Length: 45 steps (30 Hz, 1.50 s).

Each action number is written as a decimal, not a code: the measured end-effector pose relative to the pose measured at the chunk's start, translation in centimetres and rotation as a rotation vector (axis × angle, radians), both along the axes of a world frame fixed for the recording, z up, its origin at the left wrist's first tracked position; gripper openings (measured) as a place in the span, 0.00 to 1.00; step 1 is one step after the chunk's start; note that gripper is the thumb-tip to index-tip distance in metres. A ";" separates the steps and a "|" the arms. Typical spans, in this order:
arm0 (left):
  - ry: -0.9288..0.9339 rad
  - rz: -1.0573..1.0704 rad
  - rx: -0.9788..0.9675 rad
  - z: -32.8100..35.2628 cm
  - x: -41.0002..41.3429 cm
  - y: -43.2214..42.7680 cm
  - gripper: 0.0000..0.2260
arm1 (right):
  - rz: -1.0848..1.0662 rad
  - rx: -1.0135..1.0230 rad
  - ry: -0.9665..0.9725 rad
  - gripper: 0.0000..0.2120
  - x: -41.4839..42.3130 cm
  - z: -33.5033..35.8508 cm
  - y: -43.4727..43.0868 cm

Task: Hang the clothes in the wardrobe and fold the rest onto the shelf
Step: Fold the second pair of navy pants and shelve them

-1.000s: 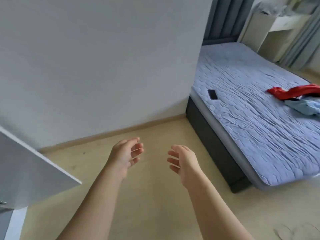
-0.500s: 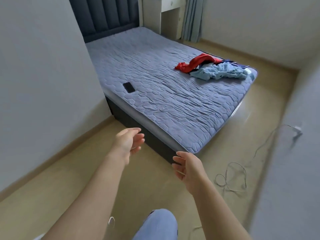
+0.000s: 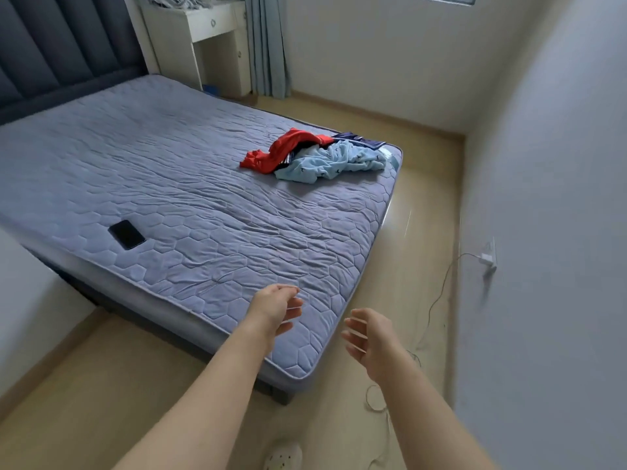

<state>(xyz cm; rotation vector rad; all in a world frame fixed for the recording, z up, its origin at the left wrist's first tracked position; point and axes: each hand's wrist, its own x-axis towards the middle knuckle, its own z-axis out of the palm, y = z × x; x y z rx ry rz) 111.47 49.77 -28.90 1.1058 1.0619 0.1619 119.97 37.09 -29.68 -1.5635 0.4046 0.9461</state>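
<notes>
Quilted bed (image 3: pixel 190 184) edge below left hand (image 3: pixel 273 312).

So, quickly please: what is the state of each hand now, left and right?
Left hand: open, fingers loosely curled, holding nothing, over the bed corner.
Right hand: open, fingers relaxed, holding nothing, above the floor.

Hands: 2, left hand (image 3: pixel 274 308) & right hand (image 3: pixel 368 334). There was 1 bed (image 3: pixel 169 164), 1 phone (image 3: pixel 126 234). Garments, 3 seen: 1 red garment (image 3: pixel 278 152), 1 lt-blue garment (image 3: pixel 332 162), 1 navy garment (image 3: pixel 359 137). Also 1 desk (image 3: pixel 207 23), 1 curtain (image 3: pixel 268 45), 1 wall charger (image 3: pixel 488 257), 1 shoe (image 3: pixel 283 456).
</notes>
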 end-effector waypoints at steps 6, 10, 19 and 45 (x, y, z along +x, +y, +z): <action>0.074 -0.114 0.004 -1.0 13.4 2.5 0.09 | -0.118 0.020 0.045 0.08 11.8 -0.4 2.2; 0.115 -0.170 -0.013 -2.2 22.7 3.7 0.09 | -0.174 0.012 0.072 0.08 20.4 -1.4 2.6; 0.141 -0.082 -0.014 -2.2 45.9 7.2 0.07 | -0.125 0.041 0.068 0.09 44.0 -1.0 6.7; 0.233 0.182 -0.078 -5.4 87.3 35.0 0.05 | 0.236 -0.157 0.075 0.04 88.8 -5.4 34.5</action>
